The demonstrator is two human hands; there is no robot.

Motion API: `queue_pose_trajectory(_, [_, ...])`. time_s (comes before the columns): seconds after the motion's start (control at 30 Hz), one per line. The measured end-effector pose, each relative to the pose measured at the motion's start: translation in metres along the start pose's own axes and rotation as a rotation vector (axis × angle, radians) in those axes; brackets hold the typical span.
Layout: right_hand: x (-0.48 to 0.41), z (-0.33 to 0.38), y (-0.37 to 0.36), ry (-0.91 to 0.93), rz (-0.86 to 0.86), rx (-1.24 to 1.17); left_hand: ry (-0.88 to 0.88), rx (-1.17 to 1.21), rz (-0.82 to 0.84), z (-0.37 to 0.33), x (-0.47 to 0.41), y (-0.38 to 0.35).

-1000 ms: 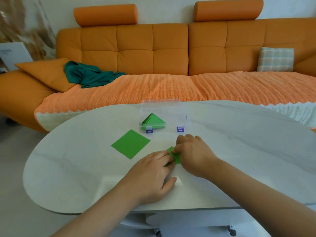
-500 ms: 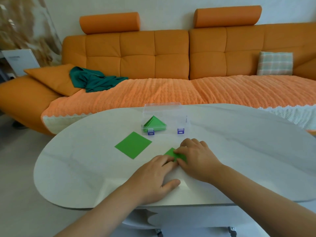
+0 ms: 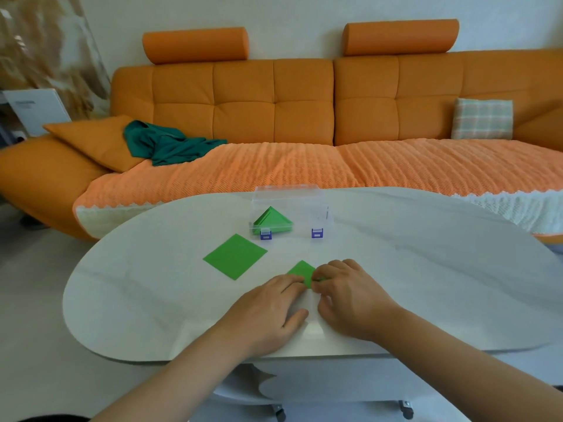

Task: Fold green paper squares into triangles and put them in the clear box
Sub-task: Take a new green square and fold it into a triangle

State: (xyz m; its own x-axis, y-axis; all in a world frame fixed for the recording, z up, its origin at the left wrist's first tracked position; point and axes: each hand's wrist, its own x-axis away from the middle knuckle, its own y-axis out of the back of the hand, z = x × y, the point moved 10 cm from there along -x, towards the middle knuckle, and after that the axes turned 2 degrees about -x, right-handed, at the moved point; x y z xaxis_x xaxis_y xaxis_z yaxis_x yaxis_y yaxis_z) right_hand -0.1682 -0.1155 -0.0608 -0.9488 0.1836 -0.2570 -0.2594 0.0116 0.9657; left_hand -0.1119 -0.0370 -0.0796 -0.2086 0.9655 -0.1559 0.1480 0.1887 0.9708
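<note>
A folded green paper (image 3: 302, 272) lies on the white table (image 3: 152, 300), mostly hidden under my hands. My left hand (image 3: 268, 309) lies flat with its fingertips pressing the paper's near left edge. My right hand (image 3: 350, 296) has its fingers curled over the paper's right part and pinches it. A flat green paper square (image 3: 235, 256) lies to the left, untouched. Behind them stands the clear box (image 3: 289, 208) with blue clasps, holding several green folded triangles (image 3: 272, 222) in its left half.
The oval table's front edge runs just under my wrists. An orange sofa (image 3: 274, 117) with a dark green cloth (image 3: 164, 144) and a checked cushion (image 3: 483, 118) stands behind the table.
My right hand has slid a little right and back along the folded paper, so more of the paper's far corner shows. The head camera has tilted slightly.
</note>
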Motion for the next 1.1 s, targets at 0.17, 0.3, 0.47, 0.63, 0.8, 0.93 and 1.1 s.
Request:
queue_pose_trajectory(0.17, [0.004, -0.002, -0.002, -0.032, 0.006, -0.009, 0.041, -0.102, 0.000, 0.005, 0.010, 0.007])
queue_pose_trajectory(0.3, [0.006, -0.003, -0.003, -0.057, 0.019, -0.017, 0.091, -0.145, 0.010, 0.018, 0.023, 0.014])
queue_pose_trajectory(0.47, [0.007, -0.005, -0.007, -0.083, 0.062, -0.002, 0.142, -0.175, -0.005, 0.029, 0.033, 0.016])
queue_pose_trajectory(0.63, [0.006, -0.007, -0.005, -0.092, 0.067, -0.008, 0.151, -0.124, -0.028, 0.033, 0.037, 0.018])
queue_pose_trajectory(0.8, [-0.003, 0.003, -0.011, -0.064, 0.081, -0.023, 0.134, -0.066, -0.080, 0.022, 0.025, 0.020])
queue_pose_trajectory(0.93, [-0.010, 0.014, -0.014, -0.031, 0.102, -0.051, 0.112, 0.066, 0.033, 0.014, 0.015, 0.004])
queue_pose_trajectory(1.1, [-0.008, 0.012, -0.018, -0.017, 0.135, -0.012, 0.127, -0.004, 0.021, 0.017, 0.011, -0.002])
